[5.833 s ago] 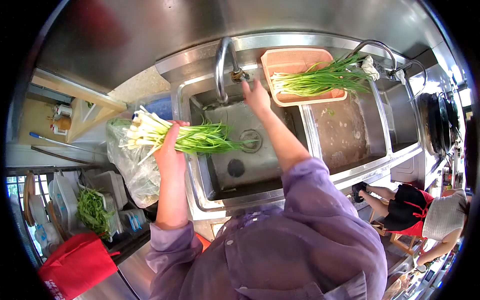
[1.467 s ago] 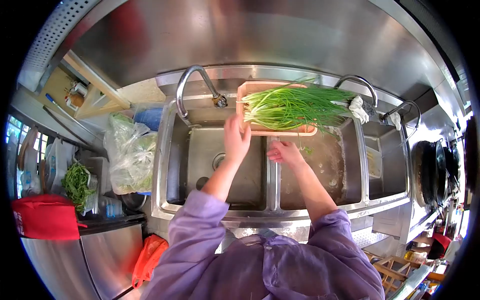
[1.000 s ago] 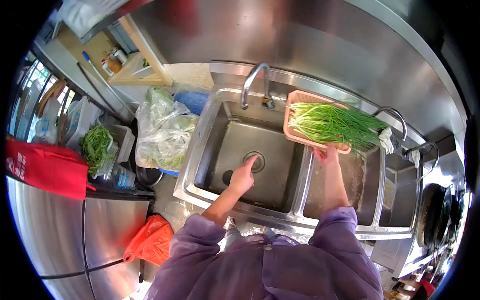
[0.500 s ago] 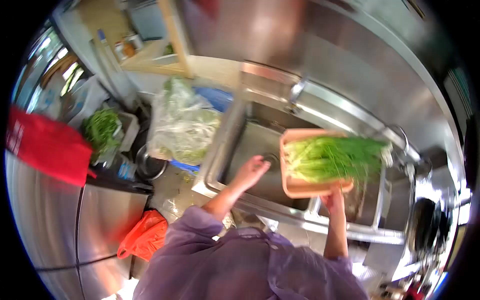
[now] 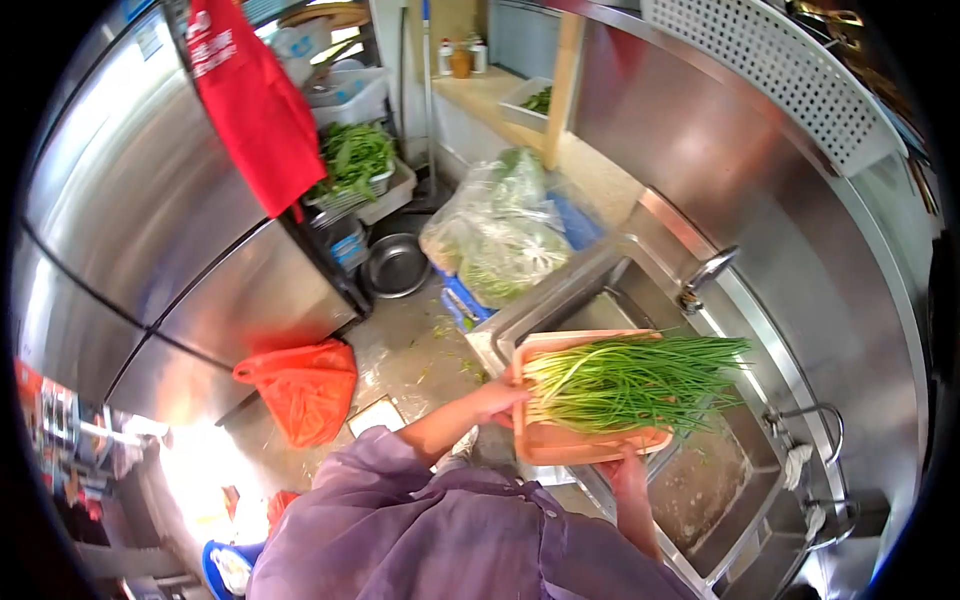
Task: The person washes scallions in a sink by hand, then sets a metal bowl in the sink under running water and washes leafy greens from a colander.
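Observation:
A peach-coloured plastic basket (image 5: 580,447) is held up in front of my body, over the near edge of the sink (image 5: 700,490). Green onions (image 5: 640,385) lie in it, white ends to the left, green tops hanging past the right rim. My left hand (image 5: 497,397) grips the basket's left side, its fingertips partly hidden by the rim. At the lower right of the basket, my right hand (image 5: 627,470) holds the near rim, with some fingers hidden underneath.
Plastic bags of vegetables (image 5: 505,235) stand left of the sink. A metal bowl (image 5: 396,266), a red bag (image 5: 305,388) and a steel fridge (image 5: 240,300) are further left. A faucet (image 5: 712,275) rises behind the sink. A white perforated basket (image 5: 780,80) is at upper right.
The basket of green onions has come off the back of the sink toward my body. My left hand, free earlier, now holds its left side. The view has turned left.

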Demonstrator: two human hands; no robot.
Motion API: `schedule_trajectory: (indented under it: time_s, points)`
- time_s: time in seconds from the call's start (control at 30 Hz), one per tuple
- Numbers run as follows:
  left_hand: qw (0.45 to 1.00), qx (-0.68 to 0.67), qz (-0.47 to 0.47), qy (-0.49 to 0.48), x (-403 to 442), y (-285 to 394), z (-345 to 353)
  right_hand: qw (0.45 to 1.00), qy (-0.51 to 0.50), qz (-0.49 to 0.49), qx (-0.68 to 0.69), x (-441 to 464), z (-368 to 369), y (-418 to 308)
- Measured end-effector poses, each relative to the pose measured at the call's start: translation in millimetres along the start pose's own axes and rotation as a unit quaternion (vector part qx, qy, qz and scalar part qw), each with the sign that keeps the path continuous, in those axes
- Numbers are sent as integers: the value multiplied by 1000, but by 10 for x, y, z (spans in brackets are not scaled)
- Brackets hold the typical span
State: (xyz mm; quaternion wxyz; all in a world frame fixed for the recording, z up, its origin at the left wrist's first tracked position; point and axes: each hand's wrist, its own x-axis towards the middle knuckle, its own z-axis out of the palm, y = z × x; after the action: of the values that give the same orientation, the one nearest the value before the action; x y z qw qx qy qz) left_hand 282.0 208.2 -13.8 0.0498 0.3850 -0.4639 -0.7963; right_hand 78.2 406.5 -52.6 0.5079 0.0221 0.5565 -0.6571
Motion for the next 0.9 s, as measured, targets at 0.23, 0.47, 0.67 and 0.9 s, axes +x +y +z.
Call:
schedule_trajectory:
  time_s: [0.23,0.47,0.67,0.9]
  points:
    - [989,-56,45,131,-1152,-520,-818,973,-183,73,-123,53,941,402]
    - [941,-220,101,237,-1498,-502,-1515,943,-242,26,-228,584,2334,649]
    - [923,-273,141,233,-1351,53,-2228,922,-272,48,-271,651,3225,553]
    - [913,-260,193,250,-538,1165,-3048,902,-281,73,-320,1083,3222,473]
